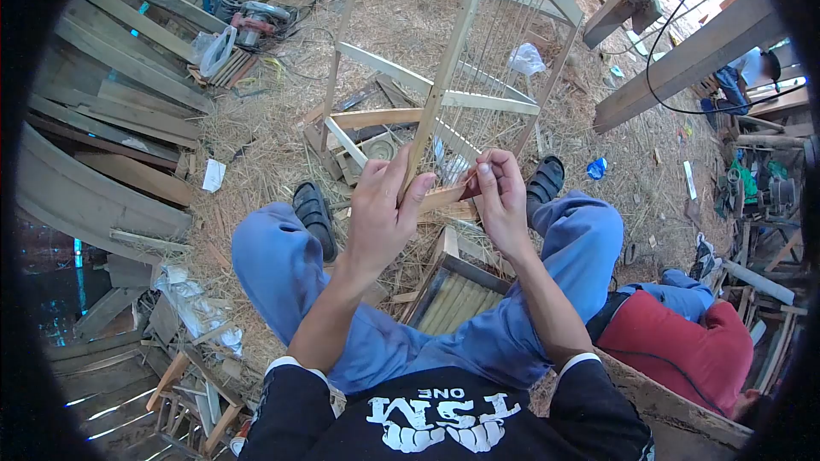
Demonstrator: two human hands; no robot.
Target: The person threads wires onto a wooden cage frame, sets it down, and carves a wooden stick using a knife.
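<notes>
"Left hand (380, 209) first: what is it doing in the head view?"

"Gripping. Its fingers and thumb close around the near end of the long bar (453, 43) of a wooden frame (384, 67)."

"And the right hand (501, 205)?"

"Just to the right of that bar, by the frame's near end. Thumb and forefinger are pinched together; whether a strand is between them, I cannot tell."

"Where's the frame, then, and how does it lie?"

"In front of the person, beyond both hands. The long bar runs away from the left hand, leaning a little right. Thin strands (495, 34) stretch much the same way, on the frame's right side, and their near ends lie close to the right fingertips. So the right hand is the nearer one to them, while the left has the bar."

"What else is around the frame?"

"A slatted wooden piece (465, 290) on its near side, between the knees. Past its left side, a power tool (256, 21) sits by stacked boards. To the near right, well apart, is a person in a red top (683, 341); that person's hands I can't make out."
</notes>
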